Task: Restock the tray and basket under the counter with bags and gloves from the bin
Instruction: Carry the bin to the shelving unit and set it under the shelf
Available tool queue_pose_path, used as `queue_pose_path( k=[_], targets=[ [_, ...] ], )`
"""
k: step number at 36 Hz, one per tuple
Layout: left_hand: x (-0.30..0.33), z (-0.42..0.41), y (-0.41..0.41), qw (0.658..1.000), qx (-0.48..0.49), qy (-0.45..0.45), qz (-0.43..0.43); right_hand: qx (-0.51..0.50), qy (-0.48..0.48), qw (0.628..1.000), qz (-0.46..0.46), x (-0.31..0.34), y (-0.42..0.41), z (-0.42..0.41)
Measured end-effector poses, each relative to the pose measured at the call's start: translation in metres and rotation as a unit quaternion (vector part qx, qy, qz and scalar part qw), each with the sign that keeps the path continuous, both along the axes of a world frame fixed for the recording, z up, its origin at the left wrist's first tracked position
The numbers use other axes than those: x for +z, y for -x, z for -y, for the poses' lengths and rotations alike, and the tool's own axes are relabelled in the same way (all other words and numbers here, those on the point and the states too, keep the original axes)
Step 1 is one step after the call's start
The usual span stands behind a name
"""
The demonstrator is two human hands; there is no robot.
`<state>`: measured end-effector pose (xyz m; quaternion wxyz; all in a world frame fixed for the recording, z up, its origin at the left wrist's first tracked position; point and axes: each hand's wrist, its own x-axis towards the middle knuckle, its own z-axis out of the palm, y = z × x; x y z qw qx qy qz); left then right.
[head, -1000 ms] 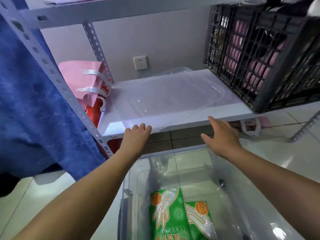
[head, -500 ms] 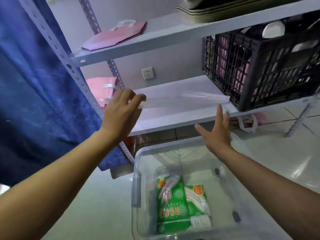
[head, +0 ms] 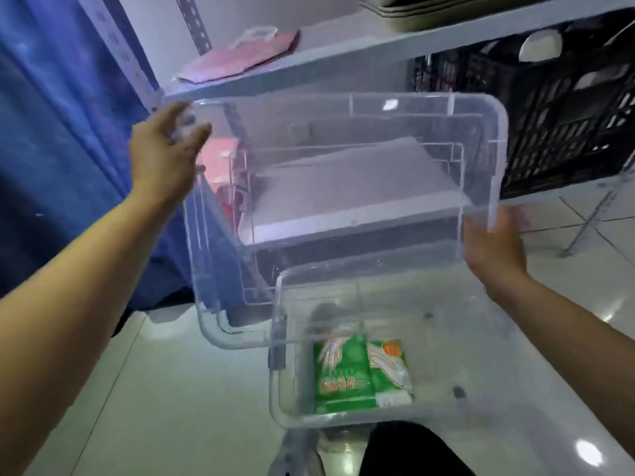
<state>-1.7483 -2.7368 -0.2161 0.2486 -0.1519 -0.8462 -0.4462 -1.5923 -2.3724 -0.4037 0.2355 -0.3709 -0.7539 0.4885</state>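
Lid: clear plastic bin lid, which we hold up tilted between both hands, in front of the shelves and above the bin.
Left hand: our left hand grips the lid's upper left corner, fingers curled over its rim.
Right hand: our right hand holds the lid's right edge near the lower corner; motion blur hides how the fingers lie.
Bin: clear plastic bin on the floor below the lid, open.
Gloves: two green packs of disposable gloves lie flat on the bin's bottom, side by side and touching.
Writing: each pack shows a glove drawing and an orange round mark; we see red characters on the left pack, too blurred to read.
Shelves: white metal shelving, a pink bag on the upper board.
Crate: black plastic crate on the right.
Left side: blue cloth.
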Motion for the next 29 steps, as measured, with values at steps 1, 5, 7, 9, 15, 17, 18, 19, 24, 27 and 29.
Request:
queue_pose_path(
  k=[1,5,7,9,15,17,18,19,24,27,29],
  targets=[
    [-0.019,0.003,0.002,0.999,0.011,0.016,0.036,-0.003,0.013,1.000,0.008,-0.007,-0.009,-0.002],
    [-0.094,0.008,0.006,0.982,0.043,0.039,0.181,-0.003,-0.053,0.995,0.079,-0.036,-0.039,-0.016],
    [-0.123,0.006,0.007,0.970,0.037,0.034,0.237,-0.007,-0.077,0.992,0.100,-0.044,-0.047,-0.023],
    [-0.148,0.002,0.009,0.962,0.032,0.045,0.267,-0.013,-0.097,0.987,0.125,-0.046,-0.051,-0.031],
    [-0.218,-0.015,0.013,0.936,-0.034,0.084,0.341,-0.021,-0.098,0.981,0.164,-0.071,-0.057,-0.054],
    [-0.236,-0.016,0.008,0.916,-0.076,0.088,0.383,0.009,-0.095,0.974,0.204,-0.089,-0.060,-0.055],
    [-0.245,-0.016,0.001,0.905,-0.094,0.105,0.402,0.029,-0.093,0.969,0.226,-0.097,-0.063,-0.054],
    [-0.254,-0.015,-0.008,0.890,-0.109,0.119,0.427,0.044,-0.090,0.965,0.241,-0.104,-0.066,-0.053],
    [-0.283,0.002,-0.043,0.870,-0.131,0.078,0.469,0.030,-0.070,0.976,0.205,-0.116,-0.074,-0.049],
    [-0.286,0.019,-0.046,0.853,-0.140,0.069,0.498,0.043,-0.017,0.977,0.208,-0.115,-0.073,-0.056],
    [-0.287,0.030,-0.049,0.833,-0.153,0.052,0.529,0.056,0.050,0.977,0.198,-0.114,-0.072,-0.066]
  ],
)
